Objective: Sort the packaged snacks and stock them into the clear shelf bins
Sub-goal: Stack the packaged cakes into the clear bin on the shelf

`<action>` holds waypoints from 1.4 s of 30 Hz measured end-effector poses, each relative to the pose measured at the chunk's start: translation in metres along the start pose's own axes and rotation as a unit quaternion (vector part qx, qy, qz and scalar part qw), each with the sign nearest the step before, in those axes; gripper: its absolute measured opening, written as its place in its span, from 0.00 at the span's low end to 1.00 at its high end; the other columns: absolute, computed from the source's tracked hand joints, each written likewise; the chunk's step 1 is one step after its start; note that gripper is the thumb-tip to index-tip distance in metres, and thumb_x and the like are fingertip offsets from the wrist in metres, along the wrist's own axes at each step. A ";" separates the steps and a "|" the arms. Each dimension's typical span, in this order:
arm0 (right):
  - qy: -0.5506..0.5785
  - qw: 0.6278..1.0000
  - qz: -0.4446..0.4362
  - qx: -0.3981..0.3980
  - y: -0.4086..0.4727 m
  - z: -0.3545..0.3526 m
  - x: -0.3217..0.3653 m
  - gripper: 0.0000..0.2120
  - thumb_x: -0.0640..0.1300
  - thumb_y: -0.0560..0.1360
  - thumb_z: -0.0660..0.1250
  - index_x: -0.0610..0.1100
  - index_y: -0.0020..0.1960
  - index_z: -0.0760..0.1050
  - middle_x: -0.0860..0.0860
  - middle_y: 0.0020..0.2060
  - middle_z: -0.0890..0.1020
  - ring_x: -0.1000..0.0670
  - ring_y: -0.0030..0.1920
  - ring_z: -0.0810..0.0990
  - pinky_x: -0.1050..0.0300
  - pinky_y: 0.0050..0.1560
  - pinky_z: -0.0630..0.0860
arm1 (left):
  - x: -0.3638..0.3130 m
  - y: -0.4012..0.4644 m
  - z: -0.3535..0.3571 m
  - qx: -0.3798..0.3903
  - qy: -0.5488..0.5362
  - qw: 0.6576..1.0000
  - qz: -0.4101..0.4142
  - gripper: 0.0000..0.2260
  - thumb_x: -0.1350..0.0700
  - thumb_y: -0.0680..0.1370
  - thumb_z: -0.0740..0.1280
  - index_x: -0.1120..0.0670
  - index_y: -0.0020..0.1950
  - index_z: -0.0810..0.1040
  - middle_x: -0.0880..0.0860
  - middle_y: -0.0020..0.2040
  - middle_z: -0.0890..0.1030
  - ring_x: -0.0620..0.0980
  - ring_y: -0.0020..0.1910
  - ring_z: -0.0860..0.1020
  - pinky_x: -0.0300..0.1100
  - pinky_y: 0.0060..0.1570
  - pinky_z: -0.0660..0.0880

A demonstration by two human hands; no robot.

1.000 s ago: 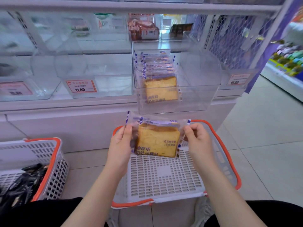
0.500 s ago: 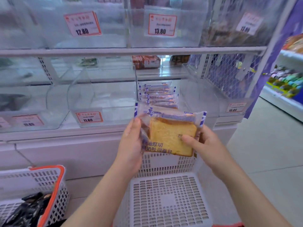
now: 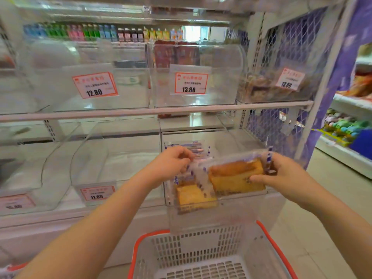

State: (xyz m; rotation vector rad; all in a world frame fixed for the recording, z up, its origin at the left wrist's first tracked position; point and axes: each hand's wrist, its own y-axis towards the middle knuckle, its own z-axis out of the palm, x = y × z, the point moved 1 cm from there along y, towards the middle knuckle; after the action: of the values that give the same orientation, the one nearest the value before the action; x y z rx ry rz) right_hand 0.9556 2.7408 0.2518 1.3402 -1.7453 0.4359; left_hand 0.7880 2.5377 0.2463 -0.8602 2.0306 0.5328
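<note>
I hold a clear-wrapped packet of thick toast bread [image 3: 235, 178] over the open top of a clear shelf bin [image 3: 225, 216] on the lower shelf. My right hand [image 3: 281, 174] grips the packet's right end, thumb on its front. My left hand [image 3: 173, 160] pinches the wrapper's left end, fingers curled, just above a row of the same bread packets [image 3: 193, 196] standing in the bin's left half. The held packet is tilted, roughly level with the bin's rim.
A white basket with an orange rim [image 3: 201, 258] sits on the floor below the bin. Further clear bins with price tags 11.80 [image 3: 96, 193], 12.80 [image 3: 94, 87] and 13.80 [image 3: 190, 83] line the shelves. A mesh side panel [image 3: 281, 121] stands right; another shelf [image 3: 346, 137] lies beyond.
Both hands have lifted the bread packet from above the basket up and forward to the bin's opening. The view has tilted upward with them.
</note>
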 end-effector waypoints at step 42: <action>0.105 0.946 0.290 0.096 0.140 0.100 -0.038 0.13 0.50 0.80 0.57 0.43 0.59 0.70 0.47 0.56 0.74 0.47 0.59 0.72 0.54 0.60 0.69 | 0.016 0.058 0.027 0.176 0.513 0.837 0.070 0.28 0.35 0.75 0.55 0.48 0.71 0.63 0.54 0.64 0.71 0.55 0.61 0.71 0.50 0.52 0.72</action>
State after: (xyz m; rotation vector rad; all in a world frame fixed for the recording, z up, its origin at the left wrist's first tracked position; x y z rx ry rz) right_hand 0.7883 2.7429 0.1970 0.8390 -1.9316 1.0590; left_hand 0.7529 2.5880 0.2217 -0.8427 3.0407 -0.3525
